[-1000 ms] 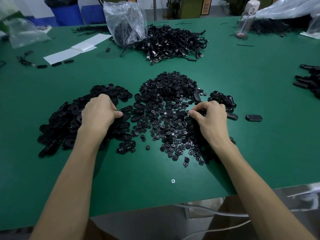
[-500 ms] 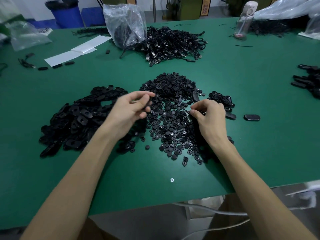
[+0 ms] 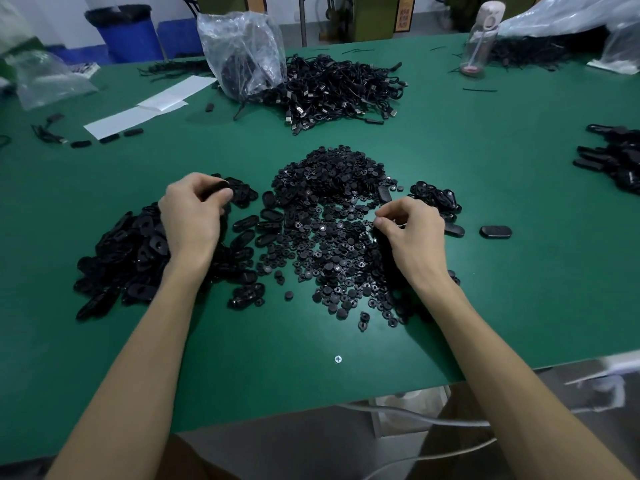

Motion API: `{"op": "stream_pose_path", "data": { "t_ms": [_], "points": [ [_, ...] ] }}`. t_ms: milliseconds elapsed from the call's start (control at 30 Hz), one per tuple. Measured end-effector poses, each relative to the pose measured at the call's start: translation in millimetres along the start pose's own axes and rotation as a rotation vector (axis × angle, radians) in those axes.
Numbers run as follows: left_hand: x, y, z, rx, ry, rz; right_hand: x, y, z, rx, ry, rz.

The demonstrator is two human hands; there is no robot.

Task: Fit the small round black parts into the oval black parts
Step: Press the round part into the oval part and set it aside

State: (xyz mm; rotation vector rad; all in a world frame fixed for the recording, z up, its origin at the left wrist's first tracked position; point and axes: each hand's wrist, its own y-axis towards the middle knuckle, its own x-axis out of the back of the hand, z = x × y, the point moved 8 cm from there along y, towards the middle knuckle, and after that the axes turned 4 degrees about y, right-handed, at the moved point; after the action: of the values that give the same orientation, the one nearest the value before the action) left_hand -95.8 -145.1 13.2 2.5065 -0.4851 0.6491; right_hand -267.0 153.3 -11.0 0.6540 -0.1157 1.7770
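Note:
A heap of oval black parts (image 3: 138, 251) lies left of centre on the green table (image 3: 519, 289). Small round black parts (image 3: 332, 216) are piled and scattered in the middle. My left hand (image 3: 190, 220) hovers over the far end of the oval heap and grips one oval black part (image 3: 215, 189) between thumb and fingers. My right hand (image 3: 414, 233) rests at the right edge of the round parts, fingers curled, thumb and forefinger pinching at a small round part that hardly shows. Behind it sits a small cluster of black parts (image 3: 436, 199).
A single oval part (image 3: 495, 232) lies alone to the right. Farther back are a tangle of black cables (image 3: 339, 88), a clear plastic bag (image 3: 242, 50), white paper strips (image 3: 149, 109) and a bottle (image 3: 481, 39). More black parts (image 3: 616, 157) sit at the right edge.
My left hand rose off the oval heap with a part, swung toward the middle, then drew back over the heap's far end. My right hand stayed almost still.

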Motion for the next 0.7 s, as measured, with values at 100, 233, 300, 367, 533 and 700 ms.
{"op": "stream_pose_path", "data": {
  "t_ms": [100, 233, 300, 367, 533, 700],
  "points": [
    [-6, 2, 1, -0.038, -0.028, 0.007, 5, 0, 2, 0.045, 0.014, -0.050],
    [-45, -12, -15, -0.054, -0.203, 0.255, 6, 0, -1, 0.042, 0.059, -0.065],
    [-63, -26, -25, -0.060, -0.253, 0.374, 6, 1, -1, 0.040, 0.083, -0.067],
    [-74, -39, -35, -0.068, -0.286, 0.468, 6, 0, 0, 0.055, 0.076, -0.064],
    [-80, -59, -56, -0.090, -0.271, 0.626, 6, -5, 8, 0.115, 0.075, -0.039],
    [-99, -82, -67, -0.097, -0.337, 0.761, 1, -7, 18, 0.187, 0.096, 0.003]
  ]
}}
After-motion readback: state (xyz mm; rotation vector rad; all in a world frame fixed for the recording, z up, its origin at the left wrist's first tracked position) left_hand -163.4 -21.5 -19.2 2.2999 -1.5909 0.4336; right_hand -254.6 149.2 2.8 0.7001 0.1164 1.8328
